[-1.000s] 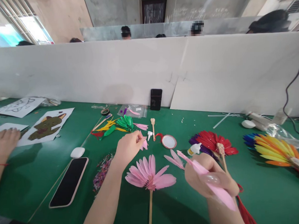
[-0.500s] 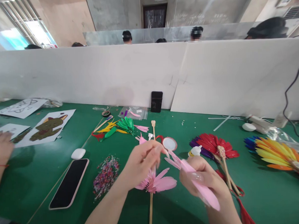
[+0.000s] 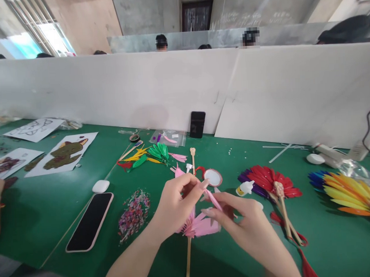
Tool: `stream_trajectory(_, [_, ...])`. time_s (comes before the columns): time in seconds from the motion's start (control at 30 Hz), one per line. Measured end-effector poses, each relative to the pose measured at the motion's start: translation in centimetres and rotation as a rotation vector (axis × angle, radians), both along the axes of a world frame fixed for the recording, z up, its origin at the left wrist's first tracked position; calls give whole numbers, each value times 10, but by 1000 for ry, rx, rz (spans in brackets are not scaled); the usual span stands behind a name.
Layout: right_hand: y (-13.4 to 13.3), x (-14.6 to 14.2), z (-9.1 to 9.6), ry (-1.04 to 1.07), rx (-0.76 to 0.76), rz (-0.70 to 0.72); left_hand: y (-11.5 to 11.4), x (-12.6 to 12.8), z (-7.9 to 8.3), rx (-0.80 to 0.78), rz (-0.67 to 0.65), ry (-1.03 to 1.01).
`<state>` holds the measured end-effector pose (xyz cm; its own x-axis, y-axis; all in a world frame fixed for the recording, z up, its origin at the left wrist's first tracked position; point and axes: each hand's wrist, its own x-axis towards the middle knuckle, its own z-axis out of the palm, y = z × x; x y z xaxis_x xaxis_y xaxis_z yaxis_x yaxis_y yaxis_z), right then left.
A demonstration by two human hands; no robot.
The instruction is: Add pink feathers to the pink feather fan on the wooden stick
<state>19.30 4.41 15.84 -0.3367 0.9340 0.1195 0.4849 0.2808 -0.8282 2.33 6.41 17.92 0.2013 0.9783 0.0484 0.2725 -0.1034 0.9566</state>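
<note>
Pinching one pink feather (image 3: 214, 200) between them just above the fan (image 3: 204, 228) near the worktop's (image 3: 330, 238) front edge, the left hand (image 3: 175, 200) and right hand (image 3: 244, 223) each had a closed grip on it, and an uneven tug could have bent it or knocked the fan's feathers askew.

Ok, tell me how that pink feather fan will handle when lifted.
The pink feather fan probably weighs very little: thin feathers on a slim stick. Its feathers likely flex and crease easily. Lying flat, it shouldn't roll.
</note>
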Motion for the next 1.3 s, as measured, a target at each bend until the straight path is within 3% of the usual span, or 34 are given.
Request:
stream_trajectory(0.33, [-2,-2,1,89,-133,119,-1,-1,-10,99,-17,90])
stream_trajectory(0.7, [3,3,-6,-106,128,36,-1,-4,-4,73,-128,148])
stream_trajectory(0.9, [5,14,-3,-257,195,39,-1,-15,0,18,-225,198])
stream_trajectory(1.03, [1,23,3,-402,172,98,2,-25,-2,47,-371,322])
stream_trajectory(1.17, [-3,28,4,-418,123,189,5,-35,-2,91,-481,391])
stream_trajectory(1.3, [-1,33,3,-414,72,133,8,-47,4,85,-414,397])
